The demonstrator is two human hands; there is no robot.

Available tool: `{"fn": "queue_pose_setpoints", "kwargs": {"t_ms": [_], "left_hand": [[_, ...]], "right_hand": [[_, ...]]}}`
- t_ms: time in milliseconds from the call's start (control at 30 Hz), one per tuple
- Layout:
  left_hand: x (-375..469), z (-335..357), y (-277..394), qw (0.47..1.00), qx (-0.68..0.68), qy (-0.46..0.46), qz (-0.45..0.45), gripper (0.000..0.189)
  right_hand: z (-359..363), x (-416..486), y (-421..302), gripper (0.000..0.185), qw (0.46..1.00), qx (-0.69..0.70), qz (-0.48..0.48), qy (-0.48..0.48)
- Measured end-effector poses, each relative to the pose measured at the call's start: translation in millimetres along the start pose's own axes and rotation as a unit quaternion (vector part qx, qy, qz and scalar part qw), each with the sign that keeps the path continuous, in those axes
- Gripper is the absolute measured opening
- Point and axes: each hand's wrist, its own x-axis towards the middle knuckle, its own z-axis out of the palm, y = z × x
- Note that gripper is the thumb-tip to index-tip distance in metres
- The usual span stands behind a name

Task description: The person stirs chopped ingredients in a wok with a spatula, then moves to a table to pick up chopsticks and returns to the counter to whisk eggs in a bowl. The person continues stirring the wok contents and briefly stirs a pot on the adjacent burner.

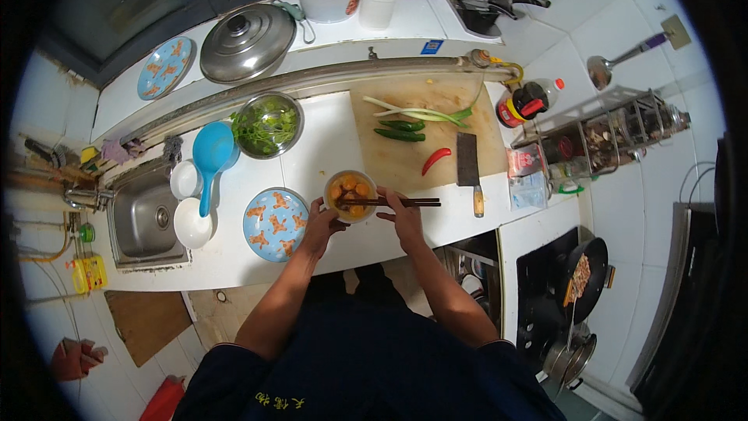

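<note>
My left hand [321,228] grips the left side of a bowl [372,178] above the counter. Inside it are several raw egg yolks [349,182] in clear egg white. A pair of dark wooden chopsticks [423,202] is held in my right hand [404,214], their tips dipped among the yolks. Just left of the bowl lies a blue plate with a brown animal pattern [267,219]. Beyond my right hand is a cutting board [403,164] with scallions [418,111], green chili peppers [400,133], a red chili pepper [436,161] and a cleaver [467,161].
Leafy greens fill a steel bowl [295,139] at the back. A blue ladle [213,149] and white bowls [193,228] stand beside the sink [134,216]. On the right, a wok [597,280] with food sits on the stove [537,280]; a spice rack [613,134] hangs above the counter.
</note>
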Motion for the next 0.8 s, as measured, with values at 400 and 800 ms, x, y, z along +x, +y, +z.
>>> {"fn": "queue_pose_setpoints", "kwargs": {"t_ms": [400,800], "left_hand": [[-71.7,62.4,15.5,0.984,0.104,-0.143,0.038,0.063],[-120.4,145.1,-39.8,0.982,0.061,-0.179,0.013,0.053]], "right_hand": [[-52.1,-138.5,-66.8,0.026,0.992,0.011,-0.066,0.109],[-142.3,-187.3,-43.0,0.026,0.975,0.102,-0.126,0.15]]}}
